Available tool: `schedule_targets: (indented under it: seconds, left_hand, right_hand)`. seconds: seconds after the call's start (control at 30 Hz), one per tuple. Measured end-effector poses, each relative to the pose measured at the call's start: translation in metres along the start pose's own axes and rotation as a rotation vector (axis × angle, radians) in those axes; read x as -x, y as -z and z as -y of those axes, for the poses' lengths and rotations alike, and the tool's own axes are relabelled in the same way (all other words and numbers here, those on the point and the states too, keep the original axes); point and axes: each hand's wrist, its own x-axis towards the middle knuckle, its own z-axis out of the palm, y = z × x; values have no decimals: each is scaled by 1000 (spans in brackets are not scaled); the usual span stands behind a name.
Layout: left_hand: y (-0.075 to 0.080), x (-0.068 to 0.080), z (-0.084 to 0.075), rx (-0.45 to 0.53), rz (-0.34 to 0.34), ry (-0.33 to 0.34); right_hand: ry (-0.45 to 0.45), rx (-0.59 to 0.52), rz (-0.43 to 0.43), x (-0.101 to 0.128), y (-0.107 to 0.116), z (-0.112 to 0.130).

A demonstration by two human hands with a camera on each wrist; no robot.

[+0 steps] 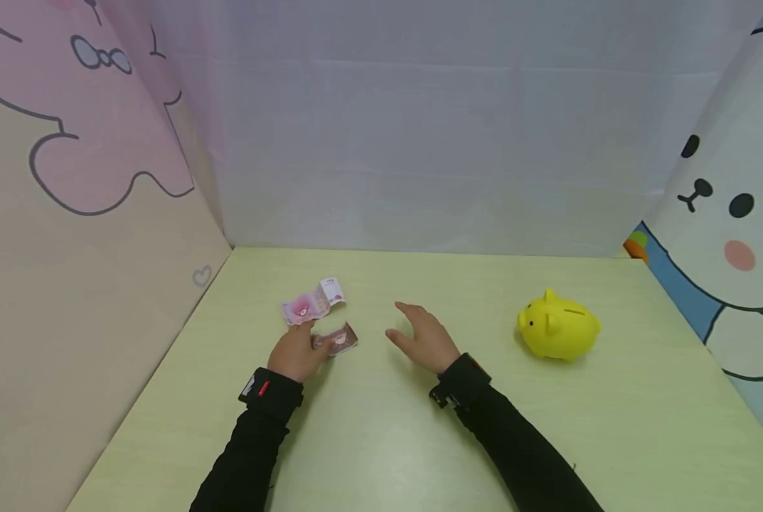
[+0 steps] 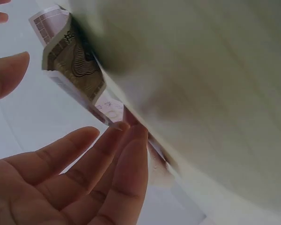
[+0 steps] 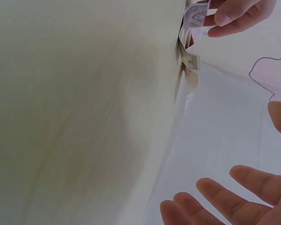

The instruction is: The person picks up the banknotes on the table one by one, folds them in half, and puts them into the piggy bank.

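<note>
Resting left hand (image 1: 298, 353) on pale green tabletop (image 1: 381, 441), fingertips touching crumpled brownish banknote (image 1: 339, 338), grip released; pink banknote (image 1: 311, 304) lying just beyond. Hovering right hand (image 1: 424, 338) nearby, grip released, holding nothing. Sitting well right: yellow plastic piggy bank (image 1: 558, 327).

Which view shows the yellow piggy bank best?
The head view: the yellow piggy bank stands whole on the table, apart from the right hand. Neither wrist view shows it; they catch only banknotes, fingers and tabletop.
</note>
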Motion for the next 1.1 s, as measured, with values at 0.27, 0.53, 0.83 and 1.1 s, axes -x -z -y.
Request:
schedule_targets:
  seconds: [0.27,0.53,0.83,1.1]
  left_hand:
    - [-1,-8,7,39,119,73]
    - [-1,-11,7,12,144,89]
    - [-2,-14,8,23,162,81]
    - [-1,-14,8,56,98,8]
  right_hand:
    - [-15,-50,50,-6,-9,9]
    - [-40,-70,101,-19,-21,15]
    - [-63,-89,167,-29,-28,20]
    - [-70,-84,183,-32,-30,23]
